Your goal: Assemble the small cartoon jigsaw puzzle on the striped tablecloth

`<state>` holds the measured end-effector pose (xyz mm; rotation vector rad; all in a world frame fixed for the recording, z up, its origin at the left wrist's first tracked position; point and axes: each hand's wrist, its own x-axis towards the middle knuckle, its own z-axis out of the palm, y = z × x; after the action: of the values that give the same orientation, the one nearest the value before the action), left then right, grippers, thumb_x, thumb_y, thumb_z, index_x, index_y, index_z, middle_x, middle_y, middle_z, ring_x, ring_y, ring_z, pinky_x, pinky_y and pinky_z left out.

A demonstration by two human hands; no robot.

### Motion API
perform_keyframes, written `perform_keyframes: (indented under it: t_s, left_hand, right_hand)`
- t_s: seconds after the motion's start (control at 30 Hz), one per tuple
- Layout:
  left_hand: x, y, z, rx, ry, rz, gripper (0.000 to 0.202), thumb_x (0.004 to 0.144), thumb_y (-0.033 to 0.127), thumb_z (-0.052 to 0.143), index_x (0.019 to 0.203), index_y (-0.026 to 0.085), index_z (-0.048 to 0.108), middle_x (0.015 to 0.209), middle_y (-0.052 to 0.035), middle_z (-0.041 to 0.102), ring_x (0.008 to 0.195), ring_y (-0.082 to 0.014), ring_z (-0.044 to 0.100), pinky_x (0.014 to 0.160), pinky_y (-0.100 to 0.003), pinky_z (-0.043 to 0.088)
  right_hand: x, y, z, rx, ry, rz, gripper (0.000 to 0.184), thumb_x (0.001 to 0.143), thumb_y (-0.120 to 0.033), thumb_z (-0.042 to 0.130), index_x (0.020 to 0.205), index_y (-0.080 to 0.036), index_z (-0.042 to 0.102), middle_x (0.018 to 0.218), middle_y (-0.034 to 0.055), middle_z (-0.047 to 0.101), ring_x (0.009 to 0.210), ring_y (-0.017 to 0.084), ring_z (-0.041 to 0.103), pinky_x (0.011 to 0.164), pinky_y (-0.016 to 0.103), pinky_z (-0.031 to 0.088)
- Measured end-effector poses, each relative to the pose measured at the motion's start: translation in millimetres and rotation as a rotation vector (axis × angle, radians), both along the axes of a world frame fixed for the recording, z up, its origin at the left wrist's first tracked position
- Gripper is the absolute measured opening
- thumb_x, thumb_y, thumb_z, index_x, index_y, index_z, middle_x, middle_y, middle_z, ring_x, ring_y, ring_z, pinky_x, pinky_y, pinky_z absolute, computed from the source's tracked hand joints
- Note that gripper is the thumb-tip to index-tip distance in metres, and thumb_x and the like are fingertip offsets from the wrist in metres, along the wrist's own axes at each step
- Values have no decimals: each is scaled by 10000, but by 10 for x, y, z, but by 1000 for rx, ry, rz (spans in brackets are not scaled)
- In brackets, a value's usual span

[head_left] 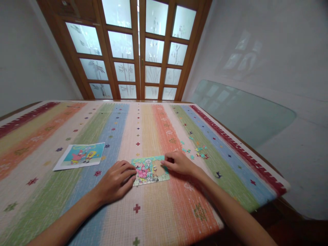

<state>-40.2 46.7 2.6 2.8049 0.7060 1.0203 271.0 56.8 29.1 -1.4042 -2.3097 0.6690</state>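
Observation:
A partly assembled jigsaw puzzle (146,172) lies in front of me, showing a pink starfish and other cartoon figures. On its right side a gap lets the tablecloth show through. My left hand (116,179) rests against the puzzle's left edge, fingers loosely bent and thumb a little apart, gripping nothing. Over the upper right edge, my right hand (176,163) has thumb and forefinger closed in a pinch. Whatever may be between those fingertips is hidden. Loose puzzle pieces (201,152) are scattered beyond the right hand, several of them teal, others yellow and red.
A printed reference picture (82,155) with the same cartoon figures lies to the left. Beneath everything is a striped tablecloth (151,212). Wooden doors with frosted panes (125,71) stand behind the table; a glass panel (238,109) leans by the right wall.

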Motion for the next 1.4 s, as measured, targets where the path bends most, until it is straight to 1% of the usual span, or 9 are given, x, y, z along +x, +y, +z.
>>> perform_keyframes:
  t_s: [0.13,0.27,0.43,0.53,0.63,1.0,1.2,1.3,1.4]
  left_hand:
    - [7,-7,13,-10,-22,0,180,983,159,560,1059,201,717,969,-66,755,920,-214,671,834,-382,565]
    - [3,-2,3,-1,-44,7,185,980,153,562,1076,204,711,962,-62,756,923,-217,675,842,-384,562]
    - [-1,-7,-1,9,-42,6,165,996,140,547,1060,187,692,963,-58,750,921,-210,666,839,-371,554]
    - [-7,-15,5,16,-34,7,168,1005,130,531,1061,183,681,967,-55,750,922,-206,666,848,-372,553]
    - [-20,-10,-1,23,-34,2,175,1001,127,537,1078,187,682,980,-56,755,927,-205,674,854,-372,558]
    - [-83,-24,-44,58,-23,19,197,1010,150,539,1128,187,692,1010,-65,764,958,-210,698,881,-362,576]
    - [-119,-43,-66,82,-17,28,211,1020,182,532,1153,191,696,1048,-67,765,985,-206,705,903,-351,584]
    - [-186,-107,-55,95,14,24,221,1012,202,536,1146,202,711,1048,-62,774,980,-207,720,883,-332,602]
    - [-354,-273,-144,80,62,56,241,996,240,572,1183,226,722,1105,-56,776,1013,-217,729,907,-333,615]
  right_hand:
    - [246,22,-16,16,-14,-75,319,924,-328,581,638,-203,510,596,-14,529,579,128,455,609,276,311]
    - [576,75,56,51,14,-170,395,920,-468,518,619,-213,528,559,-10,523,556,138,444,598,290,316]
    - [1127,142,140,287,181,-528,512,865,-663,512,609,-222,552,531,-23,461,518,144,407,568,306,322]
    - [1392,148,90,375,300,-748,567,842,-738,503,686,-205,620,521,-27,460,506,157,417,549,312,333]
    - [1519,117,-1,396,347,-868,609,842,-770,481,702,-196,630,510,-32,461,498,161,422,562,321,357]
    - [1494,57,-120,344,242,-843,741,889,-844,373,689,-191,661,504,-3,514,508,179,472,591,330,379]
    - [1566,66,-164,355,313,-871,786,893,-868,345,653,-195,672,470,-12,506,485,174,488,569,314,394]
    - [1567,68,-159,336,354,-886,793,880,-881,352,631,-199,670,453,-15,485,471,175,481,565,319,398]
    - [1557,67,-158,328,362,-873,786,887,-874,356,622,-203,667,454,-15,484,471,176,484,571,322,400]
